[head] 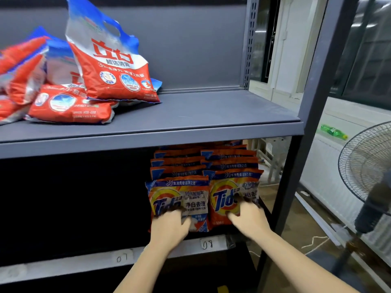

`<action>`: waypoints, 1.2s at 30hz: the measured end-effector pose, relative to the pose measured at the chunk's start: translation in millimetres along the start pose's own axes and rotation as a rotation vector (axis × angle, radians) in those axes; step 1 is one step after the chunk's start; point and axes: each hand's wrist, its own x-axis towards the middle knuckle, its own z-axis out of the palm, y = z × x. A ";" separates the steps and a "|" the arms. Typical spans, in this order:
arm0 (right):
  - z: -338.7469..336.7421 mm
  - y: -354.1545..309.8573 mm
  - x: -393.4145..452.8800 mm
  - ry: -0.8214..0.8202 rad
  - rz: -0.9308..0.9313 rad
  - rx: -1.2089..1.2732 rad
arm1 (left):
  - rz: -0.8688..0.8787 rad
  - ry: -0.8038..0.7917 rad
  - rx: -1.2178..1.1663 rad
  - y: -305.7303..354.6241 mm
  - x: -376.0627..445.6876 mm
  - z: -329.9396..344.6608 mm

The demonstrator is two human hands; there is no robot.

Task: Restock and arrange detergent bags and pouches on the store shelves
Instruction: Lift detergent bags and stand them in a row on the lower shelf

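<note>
Hands of the person reach to the lower shelf (186, 245) at the right side of the rack. On this shelf stand two rows of orange Tide pouches, one row beside the other, each row going from near to far under the upper shelf (190, 115). The left hand (169, 227) lies on the front pouch of the left row (190, 199), with the fingers spread and bent a little over its lower part; they press on the face of the pouch, and I cannot tell if they hold it. The right hand (249, 216) lies on the front pouch of the right row (224, 197) in the same way, fingers spread on the print, the thumb low at the left side. The fingertips are blurred. Both front pouches stand upright and touch each other at the sides.

On the edge of the lower shelf are labels "07" (122, 258) and "08" (207, 244); the pouches stand above "08". On the upper shelf, at the far left, lie red and blue detergent bags (69, 102) in a loose heap, and one bag (110, 60) leans upright on them. At the right of the rack stands a fan (368, 166).
</note>
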 end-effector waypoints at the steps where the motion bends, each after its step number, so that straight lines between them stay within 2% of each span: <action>1: -6.9 -7.8 -3.5 0.014 -0.029 0.018 | 0.010 0.033 0.016 2.3 -3.2 -11.3; 6: -45.3 -62.2 -20.7 0.060 -0.226 0.079 | 0.065 0.252 -0.020 1.6 -26.4 -79.0; 9: -75.0 -99.3 -35.3 0.115 -0.394 0.166 | 0.070 0.395 -0.118 -2.8 -37.7 -133.5; 13: -114.1 -149.4 -52.8 0.178 -0.527 0.307 | 0.074 0.582 -0.189 -11.7 -47.6 -197.9; 19: -157.6 -210.9 -49.3 0.279 -0.667 0.496 | -0.080 0.737 -0.268 -49.3 -29.1 -266.5; 23: -171.5 -248.7 -19.0 0.263 -0.595 0.578 | -0.147 0.716 -0.317 -89.8 -2.3 -295.7; 31: -170.1 -316.3 63.6 0.120 -0.385 0.593 | -0.226 0.473 -0.350 -164.8 74.3 -310.3; 36: -161.7 -345.5 115.4 0.128 -0.213 0.581 | -0.232 0.349 -0.397 -191.0 120.7 -311.4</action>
